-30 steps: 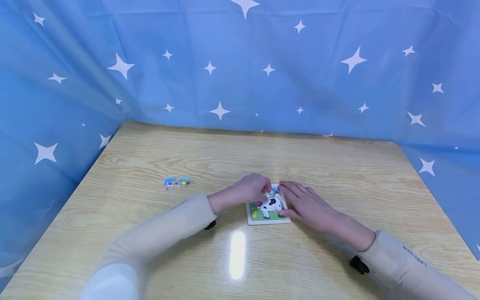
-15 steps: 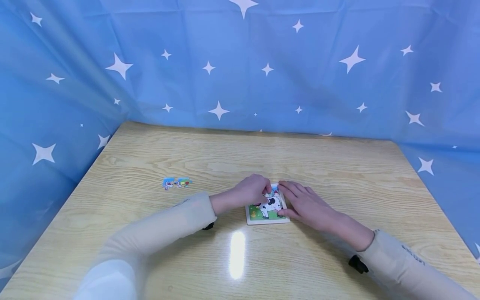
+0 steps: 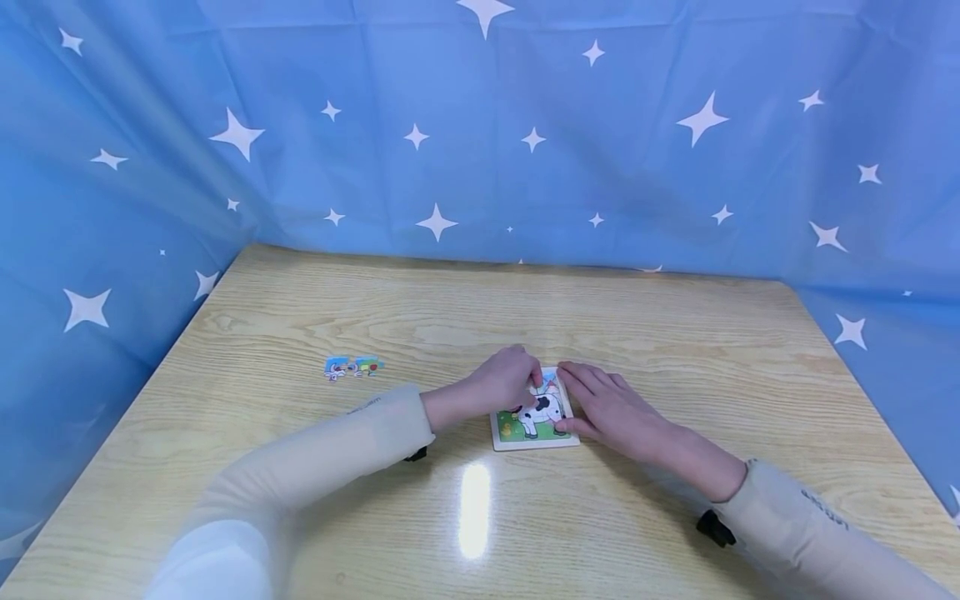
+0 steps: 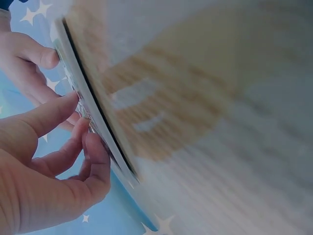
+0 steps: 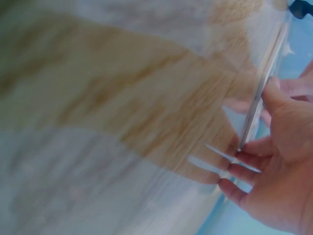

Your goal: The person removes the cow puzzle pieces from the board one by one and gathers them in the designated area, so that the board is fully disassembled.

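A small jigsaw puzzle board (image 3: 536,447) with a pale frame lies on the table, its picture showing a black-and-white cow on green grass under blue sky. My left hand (image 3: 507,380) bends over the board's upper left part, thumb and fingertips pinching a puzzle piece at its surface; the fingers hide most of that piece. In the left wrist view the left fingertips (image 4: 82,128) are right at the picture. My right hand (image 3: 618,410) rests along the board's right side, fingers stretched to its top right corner and thumb on the lower right of the picture.
Two loose puzzle pieces (image 3: 367,366) with blue and green colours lie to the left on the wooden table (image 3: 660,333). A blue curtain with white stars (image 3: 480,150) hangs behind and at the sides.
My left thumb has shifted slightly over the cow's head as the fingertips work in nearly the same spot. The right hand and the board keep their places.
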`<action>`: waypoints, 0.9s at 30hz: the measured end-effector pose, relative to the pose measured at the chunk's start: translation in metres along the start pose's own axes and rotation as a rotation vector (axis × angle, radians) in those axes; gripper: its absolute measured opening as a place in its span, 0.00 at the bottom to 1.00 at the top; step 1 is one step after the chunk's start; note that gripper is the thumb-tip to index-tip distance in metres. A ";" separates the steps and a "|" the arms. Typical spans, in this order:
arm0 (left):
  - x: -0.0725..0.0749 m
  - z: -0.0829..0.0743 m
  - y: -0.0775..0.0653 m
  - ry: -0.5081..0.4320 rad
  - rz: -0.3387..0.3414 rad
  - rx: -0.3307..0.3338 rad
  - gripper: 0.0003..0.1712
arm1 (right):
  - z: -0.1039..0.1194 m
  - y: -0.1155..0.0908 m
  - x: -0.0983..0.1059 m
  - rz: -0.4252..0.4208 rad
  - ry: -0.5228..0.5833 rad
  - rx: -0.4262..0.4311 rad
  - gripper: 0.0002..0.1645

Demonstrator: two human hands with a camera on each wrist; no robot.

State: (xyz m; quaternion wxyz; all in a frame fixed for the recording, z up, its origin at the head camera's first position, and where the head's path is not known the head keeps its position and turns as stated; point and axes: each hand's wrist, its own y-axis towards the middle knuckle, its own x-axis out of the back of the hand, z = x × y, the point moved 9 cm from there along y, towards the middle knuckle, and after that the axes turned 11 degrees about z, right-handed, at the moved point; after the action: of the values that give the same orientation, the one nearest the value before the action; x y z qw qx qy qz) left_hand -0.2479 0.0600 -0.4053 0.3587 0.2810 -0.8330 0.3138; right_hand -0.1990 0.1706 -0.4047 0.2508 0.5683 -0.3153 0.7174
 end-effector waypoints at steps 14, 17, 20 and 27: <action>0.003 -0.002 0.000 0.014 -0.009 -0.002 0.08 | 0.001 0.000 0.001 -0.006 -0.012 -0.002 0.46; 0.004 0.000 0.003 -0.039 -0.020 -0.009 0.11 | 0.001 0.000 0.002 -0.010 -0.008 -0.002 0.46; 0.005 0.000 0.004 -0.075 -0.030 -0.005 0.15 | 0.001 0.000 0.001 -0.012 -0.007 -0.003 0.46; 0.008 0.000 0.005 -0.094 -0.039 -0.027 0.15 | 0.000 0.001 0.001 -0.010 -0.007 -0.004 0.46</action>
State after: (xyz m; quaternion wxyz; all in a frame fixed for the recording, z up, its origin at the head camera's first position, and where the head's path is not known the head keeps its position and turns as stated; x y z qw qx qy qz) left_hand -0.2561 0.0616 -0.4002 0.3290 0.3068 -0.8475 0.2817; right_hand -0.1997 0.1701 -0.4043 0.2542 0.5720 -0.3148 0.7135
